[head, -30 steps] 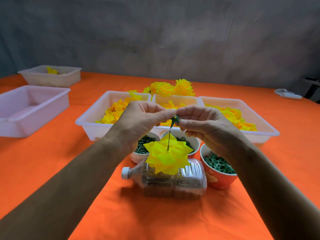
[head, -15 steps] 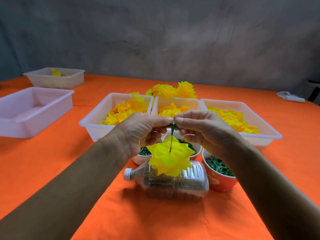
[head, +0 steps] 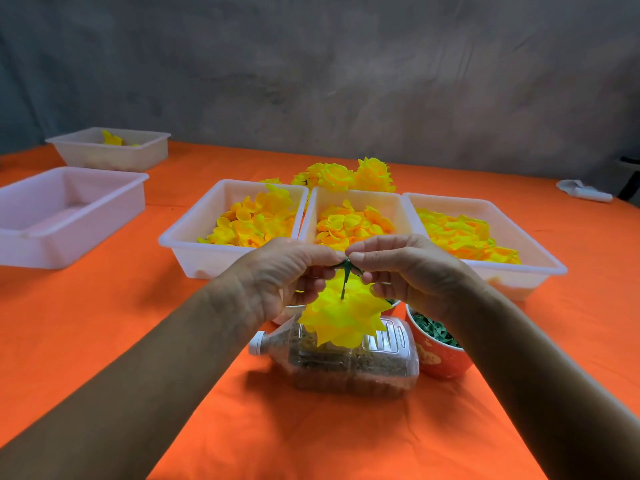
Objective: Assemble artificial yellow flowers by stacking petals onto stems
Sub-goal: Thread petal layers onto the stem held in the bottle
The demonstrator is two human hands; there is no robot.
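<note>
Lower now, both hands pinch the stem (tip hidden).

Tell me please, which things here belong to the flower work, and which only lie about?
Belong: left hand and right hand pinching the green stem; hanging yellow flower; three petal trays; red cup of green parts; finished flowers.

Lying about: plastic bottle; empty tray; white object.

We see matt orange cloth over the table, translucent smooth plastic trays, a clear glossy plastic bottle, soft matt yellow petals, and a rough grey backdrop.
</note>
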